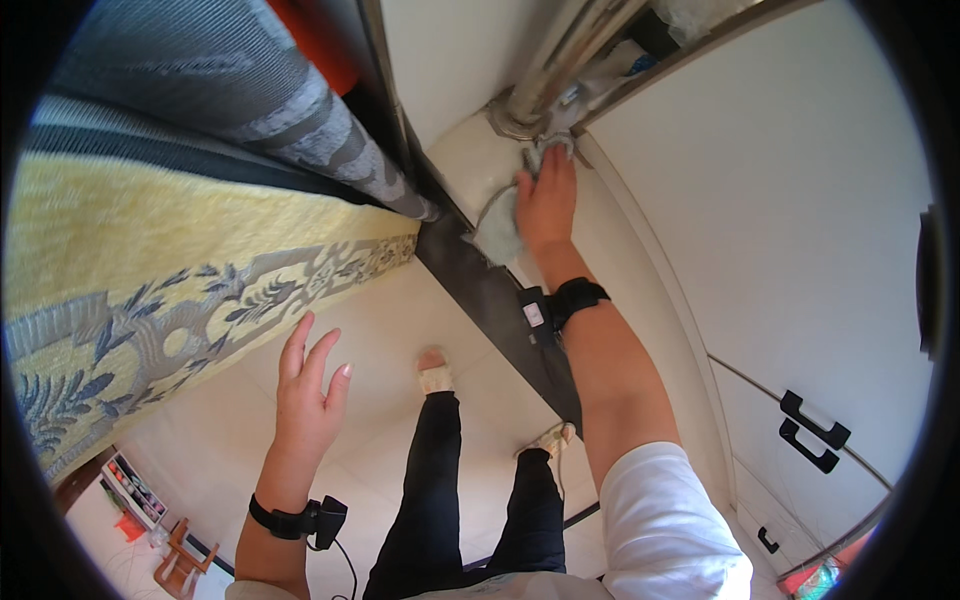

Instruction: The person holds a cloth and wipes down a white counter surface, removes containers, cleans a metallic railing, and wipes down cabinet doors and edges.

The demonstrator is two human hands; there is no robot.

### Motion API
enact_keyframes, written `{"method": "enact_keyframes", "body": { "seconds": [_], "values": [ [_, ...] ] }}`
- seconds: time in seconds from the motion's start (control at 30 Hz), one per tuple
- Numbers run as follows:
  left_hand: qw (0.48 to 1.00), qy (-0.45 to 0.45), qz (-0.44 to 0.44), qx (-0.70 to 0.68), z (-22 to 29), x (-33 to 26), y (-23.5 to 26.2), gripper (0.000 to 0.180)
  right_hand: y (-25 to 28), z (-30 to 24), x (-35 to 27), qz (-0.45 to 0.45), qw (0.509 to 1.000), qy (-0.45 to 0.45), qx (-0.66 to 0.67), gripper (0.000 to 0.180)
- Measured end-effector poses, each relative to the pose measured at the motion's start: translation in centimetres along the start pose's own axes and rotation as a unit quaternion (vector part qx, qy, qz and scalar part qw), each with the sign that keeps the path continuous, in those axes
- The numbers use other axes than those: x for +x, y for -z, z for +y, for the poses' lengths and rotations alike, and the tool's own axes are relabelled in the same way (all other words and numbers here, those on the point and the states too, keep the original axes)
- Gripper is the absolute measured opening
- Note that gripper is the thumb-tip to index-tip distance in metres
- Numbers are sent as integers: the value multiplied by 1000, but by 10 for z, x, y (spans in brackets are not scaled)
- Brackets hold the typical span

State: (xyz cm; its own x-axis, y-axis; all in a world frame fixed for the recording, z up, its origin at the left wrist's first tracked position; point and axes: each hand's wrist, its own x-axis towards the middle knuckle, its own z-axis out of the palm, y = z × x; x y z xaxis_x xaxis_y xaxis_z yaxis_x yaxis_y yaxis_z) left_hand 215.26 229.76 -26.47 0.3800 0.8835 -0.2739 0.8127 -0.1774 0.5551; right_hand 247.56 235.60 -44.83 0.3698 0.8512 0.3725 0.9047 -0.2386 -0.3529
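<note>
My right hand (548,205) reaches forward and presses a grey-green cloth (497,232) onto a white surface, close to the foot of a metal pole (520,112). Part of the cloth is bunched under my fingertips, and the rest spreads out to the left of the palm. My fingers lie fairly straight over it, hiding much of the cloth. My left hand (308,390) hangs in the air with its fingers apart, holding nothing. It is nearest to a yellow curtain (200,260) with a grey leaf pattern.
A dark threshold strip (490,310) crosses the pale tiled floor (400,310). White cabinet fronts (770,220) with black handles (812,432) stand on the right. A grey curtain (230,90) hangs at upper left. A small wooden chair (183,560) stands at lower left.
</note>
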Motion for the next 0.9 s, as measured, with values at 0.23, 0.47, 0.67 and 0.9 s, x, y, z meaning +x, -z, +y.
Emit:
{"method": "enact_keyframes", "body": {
  "seconds": [0.23, 0.47, 0.67, 0.9],
  "values": [
    [999, -7, -31, -18, -9, -9, -1, 36, -18, -62, 16, -83, 963, 103, 233, 50],
    [985, 30, -55, -160, 9, -3, -19, 39, -43, -61, -44, -280, 924, 213, 152, 31],
    [981, -14, -98, -166, 26, -17, -12, 37, 90, -48, -118, -232, 943, 7, 239, 36],
    [974, 61, -111, -189, 3, -43, -21, 37, 151, 110, -146, -55, 950, -304, -55, 50]
  ]
}}
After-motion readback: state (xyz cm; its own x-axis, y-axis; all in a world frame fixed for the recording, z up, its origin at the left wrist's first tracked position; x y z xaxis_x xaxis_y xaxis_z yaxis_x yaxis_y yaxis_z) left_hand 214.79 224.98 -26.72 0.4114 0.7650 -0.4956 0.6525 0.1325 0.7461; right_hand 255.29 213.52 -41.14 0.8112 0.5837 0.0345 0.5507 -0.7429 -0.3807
